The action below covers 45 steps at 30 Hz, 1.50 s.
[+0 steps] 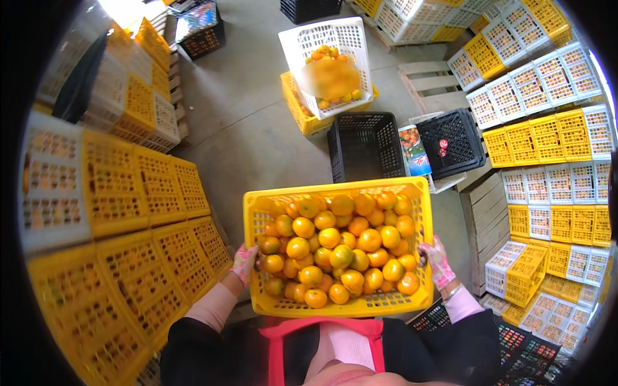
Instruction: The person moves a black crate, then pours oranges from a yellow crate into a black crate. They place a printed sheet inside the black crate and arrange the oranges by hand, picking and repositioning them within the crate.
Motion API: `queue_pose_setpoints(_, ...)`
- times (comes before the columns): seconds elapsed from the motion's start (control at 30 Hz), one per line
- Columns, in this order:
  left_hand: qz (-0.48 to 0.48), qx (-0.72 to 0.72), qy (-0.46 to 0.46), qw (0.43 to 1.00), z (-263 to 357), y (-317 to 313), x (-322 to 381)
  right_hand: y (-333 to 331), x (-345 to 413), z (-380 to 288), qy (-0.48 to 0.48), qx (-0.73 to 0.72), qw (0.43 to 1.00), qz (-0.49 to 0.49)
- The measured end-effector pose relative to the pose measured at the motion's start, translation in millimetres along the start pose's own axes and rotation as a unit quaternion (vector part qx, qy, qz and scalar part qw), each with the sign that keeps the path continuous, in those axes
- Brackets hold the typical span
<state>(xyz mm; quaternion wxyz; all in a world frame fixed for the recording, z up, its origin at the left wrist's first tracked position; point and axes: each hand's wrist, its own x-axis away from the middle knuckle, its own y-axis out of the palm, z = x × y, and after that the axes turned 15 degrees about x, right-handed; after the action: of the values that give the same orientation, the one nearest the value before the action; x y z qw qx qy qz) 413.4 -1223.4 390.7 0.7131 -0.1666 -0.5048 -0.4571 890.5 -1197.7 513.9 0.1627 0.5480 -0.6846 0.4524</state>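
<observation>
A yellow plastic crate [338, 311] of orange citrus fruit [341, 255], some with green patches, is held up in front of my body. On its left end my left hand [245, 264], in a pink patterned glove, grips the crate's side. My right hand [436, 262], gloved alike, grips the opposite end, its fingers partly hidden by the crate wall. Beyond the held crate stands a black plastic crate [367, 144]. Farther off, a white crate [362, 38] with fruit inside sits tilted on a yellow crate [309, 126]; a blurred patch covers part of its fruit.
Stacked yellow and white crates of fruit rise close on the left [116, 188] and along the right [540, 137]. Wooden pallets [429, 84] lie at the right. An upturned black crate [451, 140] is beside a printed box [414, 149]. Another black crate [200, 31] stands at upper left.
</observation>
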Motion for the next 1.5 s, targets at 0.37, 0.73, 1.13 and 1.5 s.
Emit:
queue_pose_setpoints(0.37, 0.131, -0.073, 0.004, 0.989, 104, 24, 32, 57, -75, 31, -0.011, -0.059, 0.996, -0.073)
queue_pose_setpoints(0.73, 0.169, -0.052, 0.068, 0.982, 183, 119, 52, 202, -288, -23, -0.059, 0.098, 0.985, -0.128)
queue_pose_setpoints(1.13, -0.029, -0.214, 0.083, 0.973, 140, 267, -85, 135, -241, -115, -0.357, 0.019, 0.915, 0.187)
queue_pose_setpoints(1.5, 0.137, -0.091, 0.055, 0.985, 131, 333, -123, 213, -140, -142, -0.275, 0.013, 0.909, -0.312)
